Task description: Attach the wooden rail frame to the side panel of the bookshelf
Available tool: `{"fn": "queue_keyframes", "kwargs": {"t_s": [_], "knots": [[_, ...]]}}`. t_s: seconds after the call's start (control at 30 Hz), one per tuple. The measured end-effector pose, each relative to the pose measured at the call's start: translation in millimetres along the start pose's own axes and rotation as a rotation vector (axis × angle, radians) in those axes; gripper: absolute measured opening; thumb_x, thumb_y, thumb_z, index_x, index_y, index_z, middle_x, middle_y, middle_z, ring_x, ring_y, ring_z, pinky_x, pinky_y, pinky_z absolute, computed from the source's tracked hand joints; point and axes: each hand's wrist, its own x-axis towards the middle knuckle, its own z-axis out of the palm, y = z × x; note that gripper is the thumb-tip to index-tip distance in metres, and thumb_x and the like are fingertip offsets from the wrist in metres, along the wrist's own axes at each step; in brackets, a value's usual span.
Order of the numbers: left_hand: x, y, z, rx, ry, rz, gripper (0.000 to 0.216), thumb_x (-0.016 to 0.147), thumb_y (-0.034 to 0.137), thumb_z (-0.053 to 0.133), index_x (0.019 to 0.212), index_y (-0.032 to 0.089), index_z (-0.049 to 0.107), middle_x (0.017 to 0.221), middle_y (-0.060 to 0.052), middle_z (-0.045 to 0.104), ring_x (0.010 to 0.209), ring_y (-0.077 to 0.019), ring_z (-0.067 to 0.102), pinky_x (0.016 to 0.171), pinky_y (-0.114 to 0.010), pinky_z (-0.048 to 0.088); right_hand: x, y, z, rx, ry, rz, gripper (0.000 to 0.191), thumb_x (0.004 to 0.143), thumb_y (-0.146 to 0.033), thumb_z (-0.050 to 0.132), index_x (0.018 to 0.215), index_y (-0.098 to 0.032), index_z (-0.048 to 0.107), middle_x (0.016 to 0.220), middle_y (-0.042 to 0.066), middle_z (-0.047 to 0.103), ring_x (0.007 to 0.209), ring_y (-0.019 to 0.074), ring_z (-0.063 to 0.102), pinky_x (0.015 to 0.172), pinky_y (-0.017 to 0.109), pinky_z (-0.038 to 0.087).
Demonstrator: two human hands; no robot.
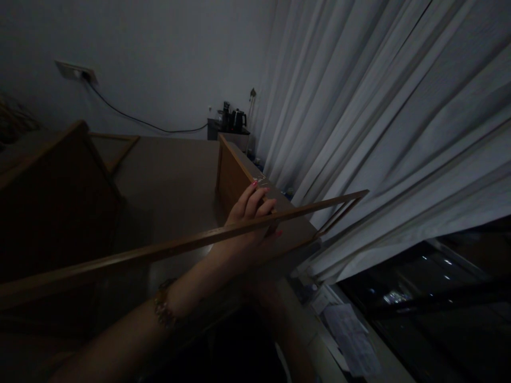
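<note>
My left hand (249, 210), with red nails and a beaded bracelet (163, 306) on the wrist, rests its outstretched fingers on the edge of a brown wooden panel (233, 175). Pale scuffs mark the panel's top near the fingertips. A long thin wooden bar (187, 242) crosses in front of this hand and meets a frame corner at the right. Low in the view, my right hand (265, 295) is dark and smeared; its fingers cannot be made out, nor what they touch.
At left stands another dark wooden panel (59, 197). A black kettle (238, 120) sits on a small stand at the back. White curtains (359, 117) hang at right above papers (351, 338). From the wall socket (75, 71) runs a black cord (131, 118).
</note>
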Motion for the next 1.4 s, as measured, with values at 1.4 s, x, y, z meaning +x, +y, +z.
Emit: {"fn": "queue_keyframes", "kwargs": {"t_s": [1.4], "knots": [[0, 0, -1, 0.04, -0.053, -0.012, 0.048, 0.087, 0.042, 0.055, 0.124, 0.011, 0.048, 0.138, -0.016, 0.044, 0.142, -0.0325, 0.025, 0.115, -0.051, 0.039, -1, 19, 3, -0.408, 0.319, -0.286, 0.025, 0.094, -0.037, 0.052, 0.074, -0.025, 0.062, 0.065, 0.0, 0.062, 0.066, 0.0166, 0.054, 0.068, 0.031, 0.043]]}}
